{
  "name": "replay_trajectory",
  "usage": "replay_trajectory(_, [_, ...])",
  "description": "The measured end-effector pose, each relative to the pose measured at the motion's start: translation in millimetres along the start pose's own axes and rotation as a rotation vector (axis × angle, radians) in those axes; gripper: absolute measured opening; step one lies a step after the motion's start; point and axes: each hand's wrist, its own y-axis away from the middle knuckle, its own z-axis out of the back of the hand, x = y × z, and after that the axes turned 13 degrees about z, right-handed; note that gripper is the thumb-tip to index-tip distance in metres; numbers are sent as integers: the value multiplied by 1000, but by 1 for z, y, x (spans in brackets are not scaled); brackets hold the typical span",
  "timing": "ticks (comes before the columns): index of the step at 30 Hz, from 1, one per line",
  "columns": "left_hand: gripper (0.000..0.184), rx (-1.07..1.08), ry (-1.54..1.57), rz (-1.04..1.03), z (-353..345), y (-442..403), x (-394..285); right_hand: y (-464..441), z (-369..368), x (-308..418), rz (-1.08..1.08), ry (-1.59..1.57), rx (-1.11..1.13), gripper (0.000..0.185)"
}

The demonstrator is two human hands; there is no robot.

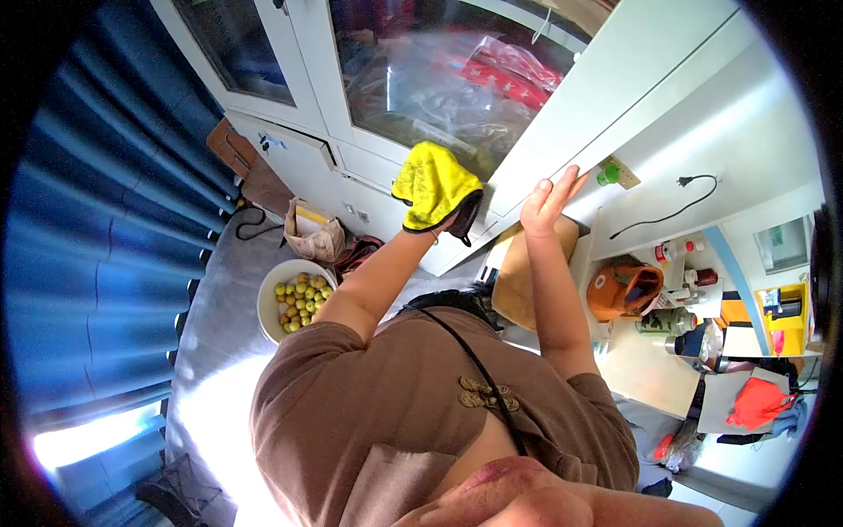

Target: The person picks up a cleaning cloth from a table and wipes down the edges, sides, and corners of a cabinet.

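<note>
My left hand [445, 227] holds a yellow cleaning cloth [435, 183] with a dark edge, which covers most of its fingers. The cloth lies against the white frame and lower glass of a cabinet door [369, 145]. My right hand [546, 207] is open, fingers stretched out beside the cabinet's white side edge. Whether its fingertips touch that edge, I cannot tell. Plastic-wrapped things and a red patterned package [509, 79] show behind the glass.
A white bucket [266, 299] of yellow-green fruit stands on the floor at left, near a beige bag [313, 235]. Blue curtains [105, 228] hang along the left. At right are an orange-brown bag [619, 292], a dangling plug cord [672, 215], and a desk [650, 373] with bottles.
</note>
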Motion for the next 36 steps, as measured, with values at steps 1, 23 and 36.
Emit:
replay_trajectory(1, [62,44,25,68,-22,16,19,1,0,1,-26,-15,-8,54])
replay_trajectory(23, [29,-261,712,827,-44,-45,120,2,-3,1,-15,-2,-35,55])
replay_trajectory(36, [18,-172,682,896,-108,31,-5,1,-4,2,-46,-6,-34,54])
